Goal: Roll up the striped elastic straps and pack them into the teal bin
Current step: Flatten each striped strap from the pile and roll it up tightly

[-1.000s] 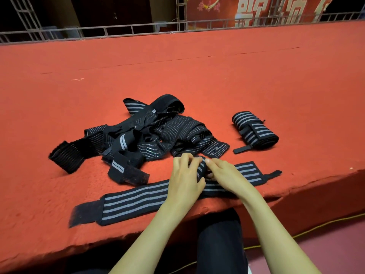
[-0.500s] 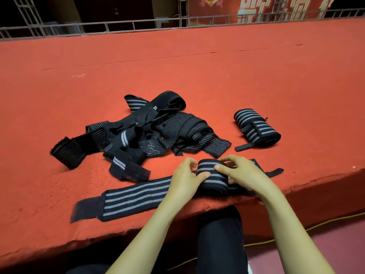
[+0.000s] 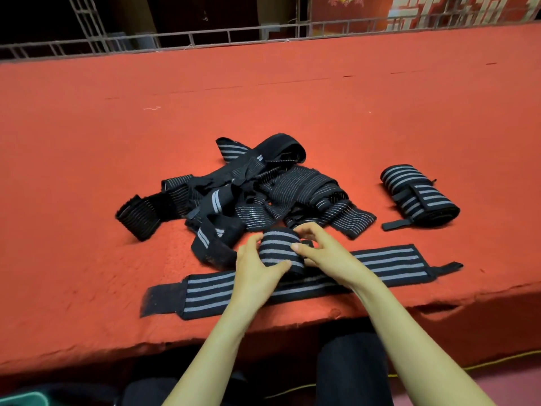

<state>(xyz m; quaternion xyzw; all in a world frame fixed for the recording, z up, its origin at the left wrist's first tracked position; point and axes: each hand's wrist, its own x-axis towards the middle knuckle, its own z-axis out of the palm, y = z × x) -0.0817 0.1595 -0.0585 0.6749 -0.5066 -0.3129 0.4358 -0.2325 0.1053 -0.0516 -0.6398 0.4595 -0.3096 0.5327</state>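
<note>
My left hand [image 3: 257, 269] and my right hand [image 3: 326, 254] both grip a partly rolled black strap with grey stripes [image 3: 275, 249], one hand at each end of the roll. Under the hands a flat striped strap [image 3: 389, 263] lies along the near edge of the red surface. A tangled pile of several loose black straps [image 3: 263, 191] sits just beyond the roll. One finished rolled strap [image 3: 418, 194] lies at the right. A teal edge [image 3: 20, 399], perhaps the bin, shows at the bottom left corner.
The red carpeted platform [image 3: 292, 98] stretches far back to a metal railing [image 3: 205, 39]. Its near edge drops off just in front of my dark-clothed legs [image 3: 351, 370]. A yellow cord [image 3: 497, 360] runs along the floor at the lower right.
The strap between my hands went from a small pinched bundle to a thick roll. The roll now sits slightly farther from the edge, and the flat strap shows on both sides.
</note>
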